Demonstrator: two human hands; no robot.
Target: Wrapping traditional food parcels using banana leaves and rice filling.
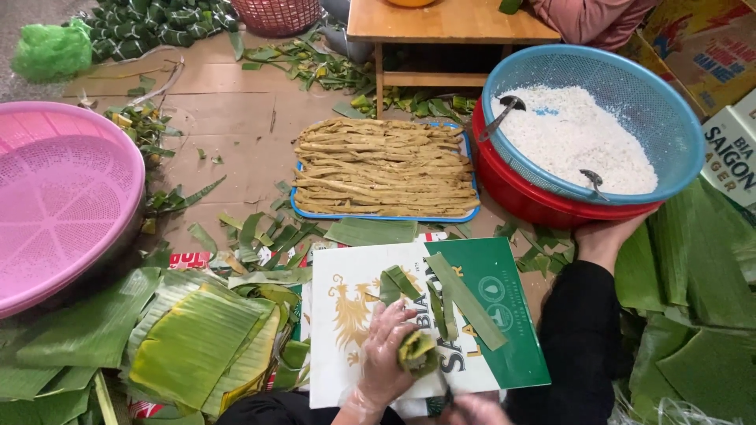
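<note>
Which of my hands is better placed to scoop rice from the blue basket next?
Right, probably. Your left hand is closed round the folded leaf cup, while your right hand, at the bottom edge, lies on the side of the blue basket of rice.

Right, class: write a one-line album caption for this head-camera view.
Gloved left hand holds a leaf-wrapped bundle over flattened cardboard, beside rice basket and filling tray.
</note>
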